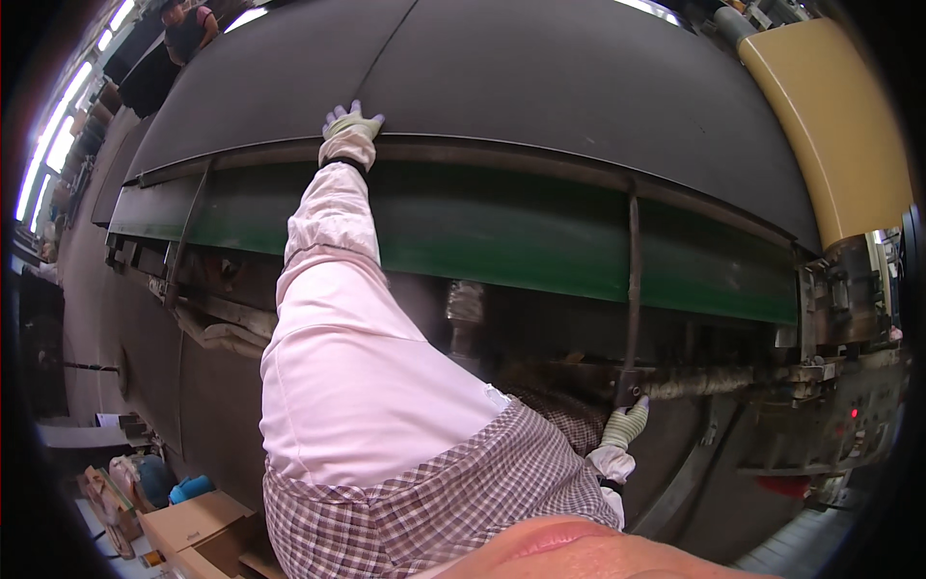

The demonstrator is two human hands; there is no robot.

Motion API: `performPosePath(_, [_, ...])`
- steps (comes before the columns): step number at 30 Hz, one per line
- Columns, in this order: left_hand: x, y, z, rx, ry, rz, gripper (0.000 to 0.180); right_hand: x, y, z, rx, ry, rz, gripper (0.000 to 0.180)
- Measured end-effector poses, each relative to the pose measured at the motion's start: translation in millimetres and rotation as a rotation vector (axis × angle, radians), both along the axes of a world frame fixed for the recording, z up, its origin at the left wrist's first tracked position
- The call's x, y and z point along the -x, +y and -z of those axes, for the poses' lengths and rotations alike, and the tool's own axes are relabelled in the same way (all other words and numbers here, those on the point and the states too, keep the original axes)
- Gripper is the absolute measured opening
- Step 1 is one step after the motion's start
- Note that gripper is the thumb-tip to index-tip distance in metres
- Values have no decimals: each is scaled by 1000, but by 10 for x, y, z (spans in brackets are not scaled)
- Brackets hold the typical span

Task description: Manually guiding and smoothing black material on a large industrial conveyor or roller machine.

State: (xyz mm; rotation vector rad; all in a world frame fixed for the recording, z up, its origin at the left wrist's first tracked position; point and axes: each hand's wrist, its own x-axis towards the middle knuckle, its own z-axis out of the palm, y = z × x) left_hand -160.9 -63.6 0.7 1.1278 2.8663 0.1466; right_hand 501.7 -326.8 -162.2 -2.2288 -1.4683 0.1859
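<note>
Gloved left hand [351, 124] rests flat, fingers spread, on the dark sheet [540, 87]; gloved right hand [625, 423] grips the vertical metal rod [634, 289].

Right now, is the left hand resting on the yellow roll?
No, the left hand lies on the dark sheet, far from the yellow roll.

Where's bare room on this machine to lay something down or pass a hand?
Free: the wide dark sheet beyond the left hand, up to the tan roll. The green belt below the metal edge is also bare. Crowded: around the right hand, by the wrapped shaft, brackets and control panel.
</note>
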Motion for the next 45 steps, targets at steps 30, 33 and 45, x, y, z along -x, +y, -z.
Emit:
performPosePath(30, [-3545, 1269, -270, 126, 40, 965, 68, 130, 56, -308, -62, 83, -68, 27])
performPosePath(33, [-3365, 1373, -76, -164, -229, 909, 65, 135, 45, -361, -132, 127, -59, 27])
performPosePath(45, [-680, 123, -62, -125, -90, 243, 71, 125, 51, -304, -106, 72, -43, 20])
